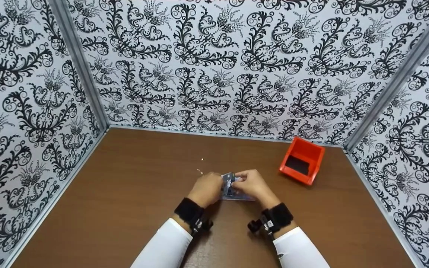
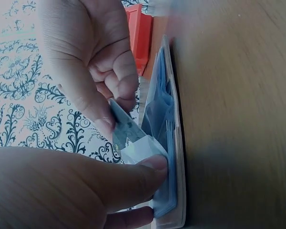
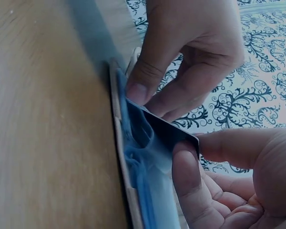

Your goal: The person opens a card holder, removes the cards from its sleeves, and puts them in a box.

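Observation:
A card holder (image 1: 238, 197) with clear, bluish plastic sleeves (image 2: 157, 112) lies opened on the brown table, between both hands. My right hand (image 1: 253, 184) pinches the corner of a thin card (image 3: 178, 136) between thumb and forefinger. The card slants up from the sleeves, dark on one side and grey-green with pale marks on the other. At the sleeve's edge, my left hand (image 1: 207, 189) pinches the plastic, its thumb (image 2: 155, 164) close to the card's lower end. The card's lower end is hidden by the sleeve and the left fingers.
A red open bin (image 1: 314, 153) stands at the back right of the table (image 1: 136, 186), with a flat black piece (image 1: 297, 165) inside. Small pale specks (image 1: 199, 171) show on the tabletop beyond the left hand. Patterned walls (image 1: 214, 74) enclose the back and sides.

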Tool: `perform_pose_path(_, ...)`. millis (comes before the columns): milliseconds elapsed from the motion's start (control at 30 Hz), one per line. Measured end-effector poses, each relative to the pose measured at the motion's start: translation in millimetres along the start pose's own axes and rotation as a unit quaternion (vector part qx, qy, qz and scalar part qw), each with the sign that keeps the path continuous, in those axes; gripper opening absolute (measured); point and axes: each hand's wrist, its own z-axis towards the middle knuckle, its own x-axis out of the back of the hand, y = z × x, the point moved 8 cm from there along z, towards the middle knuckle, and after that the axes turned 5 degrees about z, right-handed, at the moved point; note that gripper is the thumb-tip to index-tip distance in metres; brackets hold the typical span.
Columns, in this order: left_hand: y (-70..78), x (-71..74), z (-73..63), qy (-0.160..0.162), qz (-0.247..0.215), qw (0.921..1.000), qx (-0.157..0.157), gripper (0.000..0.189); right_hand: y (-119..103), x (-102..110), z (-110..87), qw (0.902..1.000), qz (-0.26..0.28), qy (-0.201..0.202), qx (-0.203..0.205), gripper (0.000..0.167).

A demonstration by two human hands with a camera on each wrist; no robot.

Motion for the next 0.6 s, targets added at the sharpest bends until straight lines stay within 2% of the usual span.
perform_pose_path(200,1.9,3.6,-1.4,0.004,-0.005,0.9999,-0.011,0.006,2.4,-6.3,0.9,0.9998,0.019,-0.004,-0.010,0.035)
perform_pose_path(400,2.3,4.6,-1.2,-0.002,-0.003,1.0000,-0.006,0.009,1.5,-12.8,-0.7,0.9990,0.036,-0.013,-0.021,0.036)
perform_pose_path(500,2.7,5.0,-1.5,0.003,-0.002,1.0000,-0.008,0.009,2.7,-12.2,-0.5,0.9992,0.030,-0.011,-0.024,0.035)
perform_pose_path(600,4.0,7.7,-2.8,0.022,0.002,0.9996,-0.016,0.007,2.0,-7.0,-0.5,0.9994,0.024,0.004,-0.025,0.031)
